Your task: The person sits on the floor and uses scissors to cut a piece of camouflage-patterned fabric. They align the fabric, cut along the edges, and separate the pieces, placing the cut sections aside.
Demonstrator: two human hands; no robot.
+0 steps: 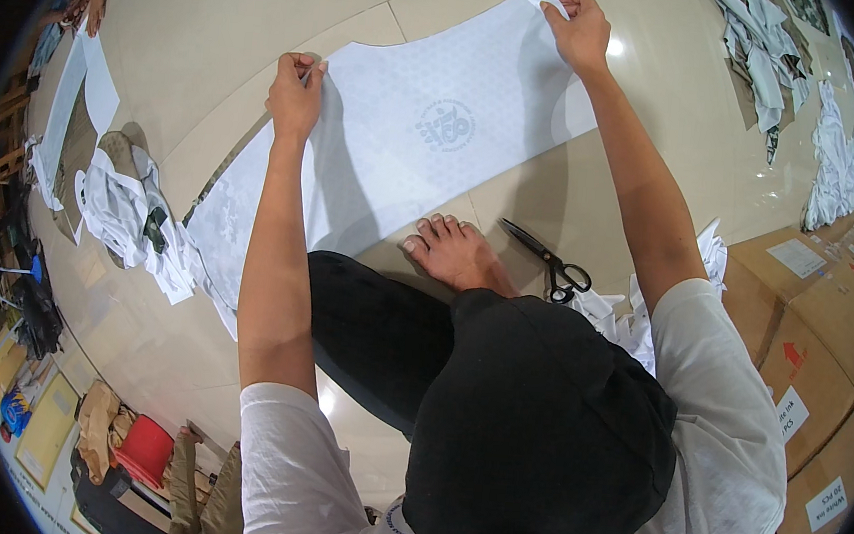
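A: Panel one, head view. My left hand [295, 91] is closed in a pinch on the near-left edge of the white patterned sheet [406, 155]; my right hand [578, 30] is closed in a pinch on its far-right corner, where a small tab of the sheet stands up above the fingers.

B: Where does the sheet lie relative to the fingers?

A: It spans between the two hands and trails down-left from the left hand. Its long axis runs diagonally, from the lower left near the crumpled white scraps [130, 214] to the upper right at the right hand. Most of the sheet lies flat on the tiled floor [224, 40]; only the pinched edges look lifted, though how far I cannot tell.

B: Which hand is nearer the bulk of it?

A: The left. The long tail of the sheet lies below and to the left of it, whereas the right hand sits at the extreme corner.

B: Edges and open room?

A: The floor beyond the sheet's far edge is bare tile. On the near side, my bare foot [458, 254] lies just beside the sheet's lower edge, and black scissors [551, 262] lie near it to the right. Cardboard boxes [813, 328] close off the right, and fabric piles [765, 53] the far right.
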